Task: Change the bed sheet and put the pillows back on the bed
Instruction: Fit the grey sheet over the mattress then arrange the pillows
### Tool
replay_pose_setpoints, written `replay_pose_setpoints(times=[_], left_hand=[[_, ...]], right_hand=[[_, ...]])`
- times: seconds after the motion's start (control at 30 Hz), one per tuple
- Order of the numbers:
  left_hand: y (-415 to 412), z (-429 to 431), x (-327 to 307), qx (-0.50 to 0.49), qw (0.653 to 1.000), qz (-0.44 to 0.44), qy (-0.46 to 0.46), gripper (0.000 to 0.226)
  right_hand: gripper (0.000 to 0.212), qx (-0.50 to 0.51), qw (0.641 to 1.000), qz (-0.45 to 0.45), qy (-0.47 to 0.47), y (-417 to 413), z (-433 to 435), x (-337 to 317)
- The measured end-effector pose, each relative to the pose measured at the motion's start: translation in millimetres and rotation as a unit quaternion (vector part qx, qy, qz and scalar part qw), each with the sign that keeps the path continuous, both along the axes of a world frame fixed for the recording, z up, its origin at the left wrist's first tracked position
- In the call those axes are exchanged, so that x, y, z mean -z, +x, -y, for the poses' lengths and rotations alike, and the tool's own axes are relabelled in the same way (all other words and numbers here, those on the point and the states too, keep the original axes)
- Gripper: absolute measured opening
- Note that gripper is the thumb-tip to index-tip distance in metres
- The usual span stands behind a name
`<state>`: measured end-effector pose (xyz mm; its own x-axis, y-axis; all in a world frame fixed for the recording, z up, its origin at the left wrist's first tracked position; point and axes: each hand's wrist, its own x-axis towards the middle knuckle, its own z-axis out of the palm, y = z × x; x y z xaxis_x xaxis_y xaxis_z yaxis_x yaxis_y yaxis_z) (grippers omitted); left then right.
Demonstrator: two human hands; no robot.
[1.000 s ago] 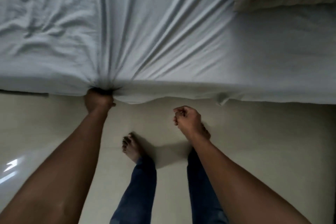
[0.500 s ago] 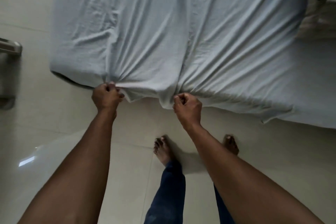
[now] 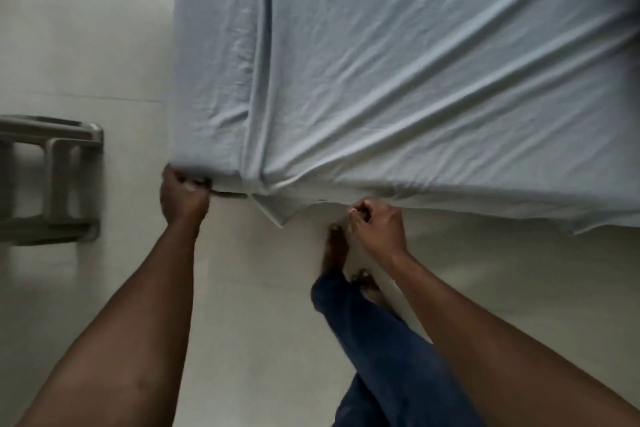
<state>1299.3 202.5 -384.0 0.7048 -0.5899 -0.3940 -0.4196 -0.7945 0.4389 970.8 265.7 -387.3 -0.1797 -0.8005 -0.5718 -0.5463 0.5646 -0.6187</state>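
**A:** What are the hands doing?

**B:** The left hand (image 3: 183, 196) grips the pale blue bed sheet (image 3: 415, 80) at the near corner of the bed (image 3: 227, 183). The right hand (image 3: 377, 225), fingers curled, pinches the sheet's loose lower edge further right.

**A:** What is around them?

**B:** One flap of sheet hangs between the two hands. Below, two bare feet (image 3: 335, 248) and blue jeans (image 3: 374, 333) show against the pale floor (image 3: 104, 45). The right forearm hides part of one foot. One grey frame (image 3: 59, 180) stands left of the bed, apart from it.

**A:** Any change from half a second ago?

**B:** The left hand has shifted along the edge to the corner, and more of the grey frame shows.
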Motion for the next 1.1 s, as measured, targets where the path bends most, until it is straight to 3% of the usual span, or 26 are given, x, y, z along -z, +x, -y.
replay_pose_setpoints(times=[0.07,0.17,0.33,0.53,0.6,0.7,0.73,0.87,1.0,1.1], left_hand=[[17.7,9.9,-4.6,0.102,0.991,0.076,0.048,0.042],[43.8,15.1,-13.0,0.147,0.971,0.164,0.094,0.017],[128.0,14.4,-6.1,0.057,0.960,0.215,0.170,0.032],[159.9,24.8,32.9,0.046,0.967,0.063,0.243,0.019],[153.7,29.8,35.3,0.111,0.964,0.036,0.241,0.032],[138.8,33.7,29.3,0.226,0.960,-0.019,0.165,0.086],[136.1,37.2,27.0,0.268,0.953,-0.034,0.136,0.091],[133.7,54.7,11.6,0.381,0.919,0.034,0.099,0.024],[144.9,52.0,8.6,0.428,0.886,0.109,0.139,0.018],[145.1,66.1,12.5,0.460,0.864,0.080,0.187,0.023]], right_hand=[[0.012,-0.006,1.000,0.014,0.016,29.0,5.0,6.5],[0.019,0.004,0.999,0.033,0.039,70.5,17.5,13.0],[0.024,0.023,0.998,0.032,0.042,114.9,38.2,16.6],[0.013,0.039,0.997,0.030,0.056,142.3,17.9,18.0],[0.012,0.049,0.997,0.014,0.063,149.1,12.6,15.2],[0.015,0.109,0.990,0.010,0.086,162.0,-0.4,22.8],[0.020,0.132,0.988,0.000,0.086,170.9,-4.1,23.7],[0.018,0.172,0.982,0.005,0.075,222.7,14.3,-12.2],[0.016,0.197,0.980,0.018,0.011,261.4,27.7,-10.8],[0.012,0.167,0.983,-0.023,-0.076,286.5,42.0,-22.7]])
